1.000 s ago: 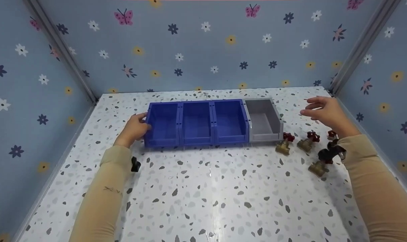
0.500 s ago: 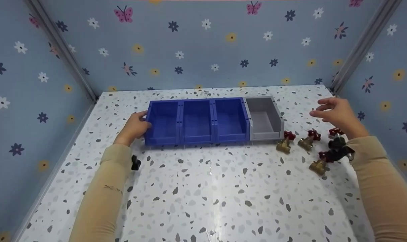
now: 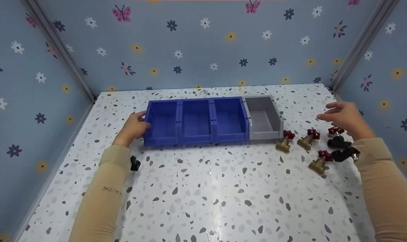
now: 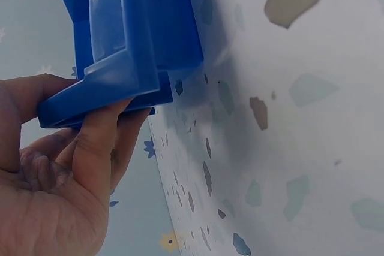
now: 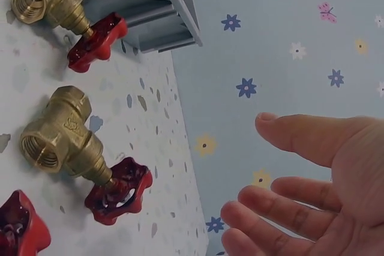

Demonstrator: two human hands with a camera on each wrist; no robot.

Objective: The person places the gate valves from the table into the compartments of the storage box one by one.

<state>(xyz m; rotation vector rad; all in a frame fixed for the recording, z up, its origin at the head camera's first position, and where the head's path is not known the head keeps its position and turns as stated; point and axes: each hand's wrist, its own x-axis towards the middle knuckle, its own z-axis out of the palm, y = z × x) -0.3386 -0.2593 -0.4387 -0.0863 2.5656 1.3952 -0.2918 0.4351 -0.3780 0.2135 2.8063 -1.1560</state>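
My left hand (image 3: 132, 127) grips the left side wall of the leftmost blue bin (image 3: 163, 137). In the left wrist view, the thumb and fingers pinch the rim of that blue bin (image 4: 114, 79) from both sides. My right hand (image 3: 346, 117) hovers at the right with fingers loosely spread, and the right wrist view shows nothing in the palm. Below it lie several brass gate valves with red handwheels, among them a front valve (image 3: 319, 165), a middle valve (image 3: 305, 143) and one valve (image 3: 283, 145) beside the grey bin (image 3: 265, 135).
Two more blue bins, a middle bin (image 3: 196, 138) and a right-hand bin (image 3: 231, 137), join the gripped bin and the grey one in a row. Patterned walls enclose the speckled table (image 3: 190, 201) at the back and sides. A black wrist mount (image 3: 344, 154) overlaps the valve area.
My right hand has moved to the right and slightly nearer, away from the grey bin, uncovering more of the rightmost valve. My left hand keeps its grip, and the bins stay in place.
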